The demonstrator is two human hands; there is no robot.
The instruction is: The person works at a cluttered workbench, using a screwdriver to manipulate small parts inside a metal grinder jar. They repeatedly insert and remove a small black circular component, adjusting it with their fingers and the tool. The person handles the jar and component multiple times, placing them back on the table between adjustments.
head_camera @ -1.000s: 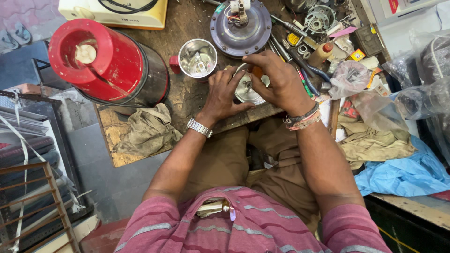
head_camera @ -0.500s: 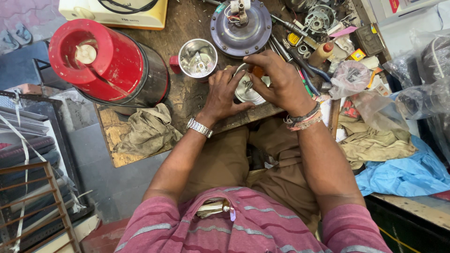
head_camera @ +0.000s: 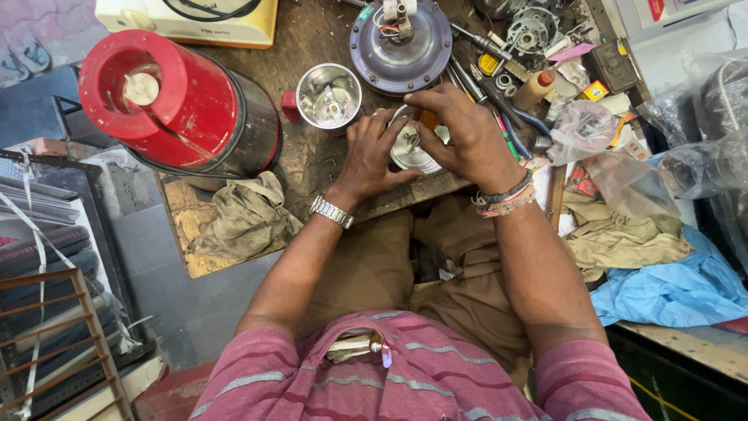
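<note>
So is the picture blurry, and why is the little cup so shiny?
Head view: sharp nearly everywhere, hands included; soft even light, faint shadows; the steel cup glints because bare metal reflects light; the left hand and right hand hide most of the metal part they hold.

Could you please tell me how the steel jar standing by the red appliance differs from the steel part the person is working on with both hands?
The steel jar stands free on the workbench, untouched; the steel part is gripped by the left hand and right hand. The steel jar shows fully, open end up, blades inside; the steel part is mostly hidden by fingers. The steel jar has a red handle; the steel part shows none. Both are round, shiny metal.
</note>
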